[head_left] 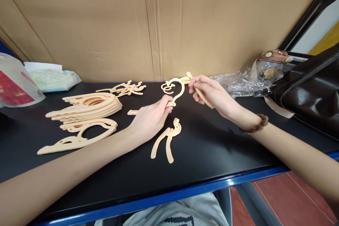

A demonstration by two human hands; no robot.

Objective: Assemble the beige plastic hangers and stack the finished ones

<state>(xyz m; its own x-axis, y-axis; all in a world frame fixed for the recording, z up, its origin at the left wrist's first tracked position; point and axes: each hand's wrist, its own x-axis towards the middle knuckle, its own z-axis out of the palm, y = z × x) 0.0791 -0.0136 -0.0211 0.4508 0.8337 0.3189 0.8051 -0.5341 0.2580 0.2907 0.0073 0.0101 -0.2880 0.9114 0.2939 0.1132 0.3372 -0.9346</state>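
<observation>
My left hand [150, 118] pinches the lower end of a thin curved cream-coloured plastic piece [177, 86], which arcs up above the black table [212, 148]. My right hand [212, 93] is closed on a straight cream stick-like piece [202, 96] and on the top end of the curved piece. A forked cream piece [167, 140] lies on the table just below my left hand. A small flat cream bar [132, 112] lies beside my left thumb.
A stack of curved cream pieces [87, 107] and one larger loop piece [79, 137] lie at the left. More small pieces [127, 88] lie by the cardboard wall. A dark bag [309, 95], crumpled clear plastic [238, 83] and a bottle [270, 65] are at right; packets [50, 77] at far left.
</observation>
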